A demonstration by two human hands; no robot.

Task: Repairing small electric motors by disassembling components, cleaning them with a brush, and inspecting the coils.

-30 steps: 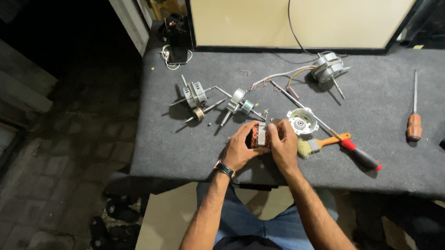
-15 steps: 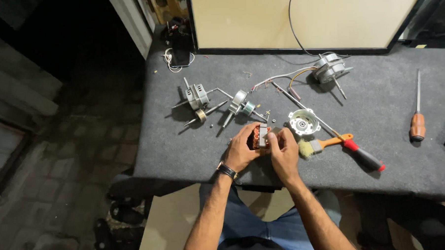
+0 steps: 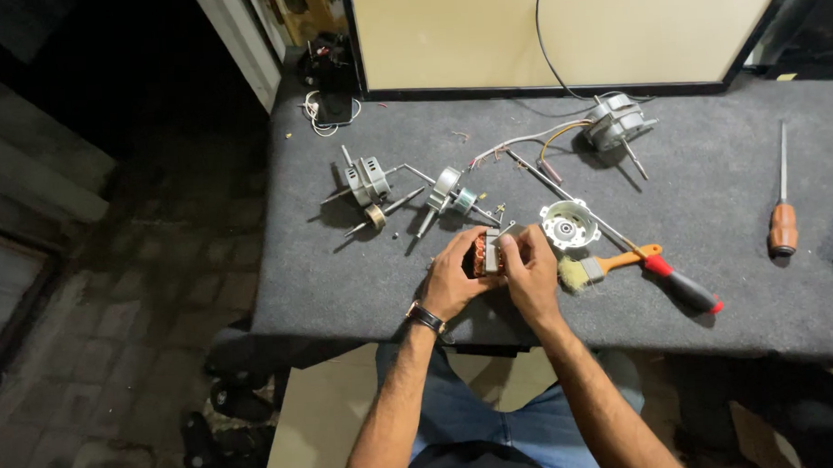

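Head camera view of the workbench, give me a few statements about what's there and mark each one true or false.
1. Both hands hold the motor stator with copper windings. True: the left hand and the right hand grip it from either side.
2. The red-handled screwdriver is in the right hand. False: it lies on the grey table, to the right of the hands.
3. A wooden-handled screwdriver lies far to the right, apart from the hands. True.
4. The round white motor cover sits on the person's lap. False: it rests on the table just beyond the right hand.
5. A small paintbrush lies beside the right hand. True.
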